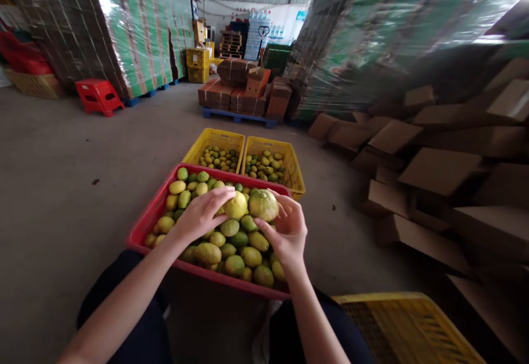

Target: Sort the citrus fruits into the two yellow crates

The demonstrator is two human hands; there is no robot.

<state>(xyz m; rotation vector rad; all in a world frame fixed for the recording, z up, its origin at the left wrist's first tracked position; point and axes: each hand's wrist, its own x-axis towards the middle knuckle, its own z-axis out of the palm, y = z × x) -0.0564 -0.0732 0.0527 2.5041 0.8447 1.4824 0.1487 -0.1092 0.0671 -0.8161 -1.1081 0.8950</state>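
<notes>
My left hand (205,210) is closed on a yellow lemon (235,205), thumb below and fingers over its left side. Beside it, my right hand (287,223) grips a larger, bumpy green-yellow lemon (263,205) between thumb and fingers. Both fruits are held close together above a red crate (231,283) full of yellow and green lemons (238,239). The crate sits in front of my knees. Part of the fruit in it is hidden by my hands and forearms.
Two yellow crates (295,172) with smaller green-yellow fruit stand just beyond the red one. Another yellow crate (397,298) is at lower right. Cardboard boxes (440,168) pile up on the right. A red stool (98,95) and a blue pallet (239,116) of flattened cartons stand farther off.
</notes>
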